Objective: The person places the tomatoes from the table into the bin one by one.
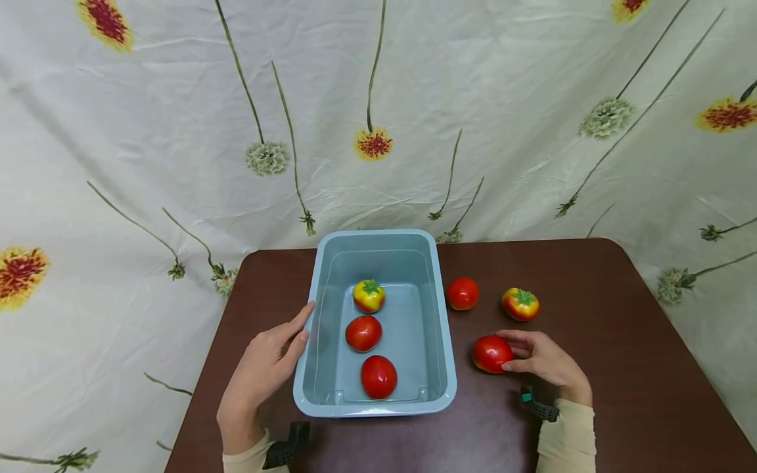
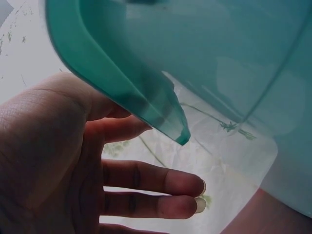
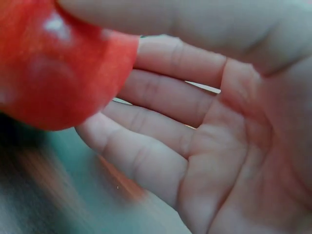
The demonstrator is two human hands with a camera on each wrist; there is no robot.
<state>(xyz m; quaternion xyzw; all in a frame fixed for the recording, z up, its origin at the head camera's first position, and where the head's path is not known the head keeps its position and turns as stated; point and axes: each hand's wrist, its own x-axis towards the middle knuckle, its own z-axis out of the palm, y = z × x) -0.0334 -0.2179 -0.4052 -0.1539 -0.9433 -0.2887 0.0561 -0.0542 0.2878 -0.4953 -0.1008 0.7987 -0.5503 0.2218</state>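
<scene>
My right hand [image 1: 541,358] pinches a shiny red tomato [image 1: 492,354] between thumb and fingers, right of a light blue plastic bin [image 1: 447,374]. In the right wrist view the tomato [image 3: 58,73] sits at the fingertips, away from the palm. My left hand [image 1: 266,368] touches the bin's left rim with thumb and forefinger. The left wrist view shows its other fingers stretched out below the rim [image 2: 131,92]; the thumb tip is hidden there. Inside the bin lie a yellow-red tomato with a green top [image 1: 368,297] and two red tomatoes, one midway [image 1: 363,333], one nearer [image 1: 378,377].
Right of the bin, a red tomato [image 1: 462,293] and a yellow-red one with a green top [image 1: 520,304] lie on the dark brown table [image 1: 621,328]. Flower-patterned white cloth [image 1: 414,184] hangs behind the table and shows along its sides.
</scene>
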